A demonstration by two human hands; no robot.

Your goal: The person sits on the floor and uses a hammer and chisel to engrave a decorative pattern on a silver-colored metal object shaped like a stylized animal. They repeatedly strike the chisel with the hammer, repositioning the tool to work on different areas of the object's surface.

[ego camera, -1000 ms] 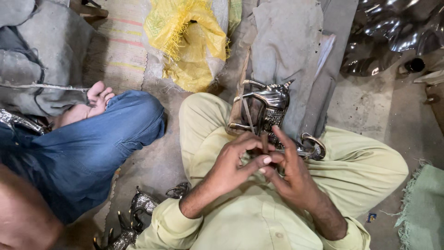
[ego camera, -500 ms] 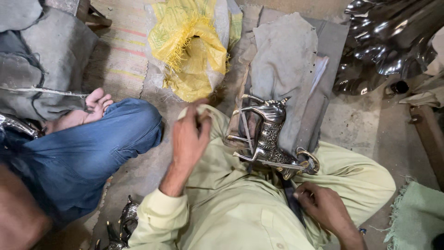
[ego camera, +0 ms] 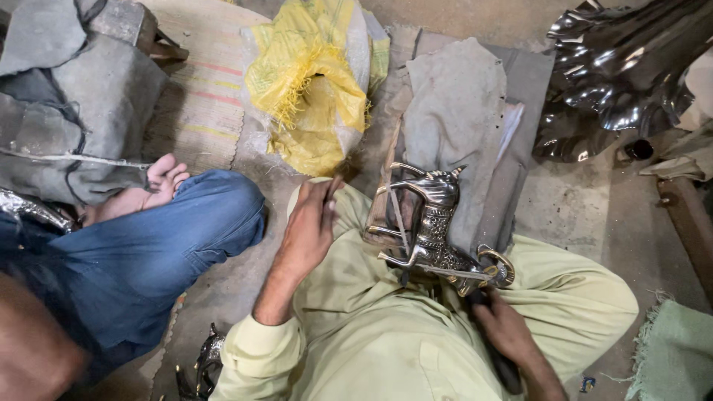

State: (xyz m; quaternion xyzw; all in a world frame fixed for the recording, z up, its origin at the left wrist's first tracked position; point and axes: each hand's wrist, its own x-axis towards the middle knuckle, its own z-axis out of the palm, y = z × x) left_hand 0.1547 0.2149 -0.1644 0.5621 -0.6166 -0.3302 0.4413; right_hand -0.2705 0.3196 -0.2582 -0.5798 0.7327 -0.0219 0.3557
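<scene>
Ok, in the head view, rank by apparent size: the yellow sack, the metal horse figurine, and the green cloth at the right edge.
1. yellow sack
2. metal horse figurine
3. green cloth, though it is cut off by the frame, so its rank is unsure.

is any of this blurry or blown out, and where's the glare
Head view: glare streaks on the shiny metal sheets top right; highlights on the metal horse figurine; the blurred forearm bottom left is out of focus; the right hand sits in shadow; nothing blown out.
</scene>
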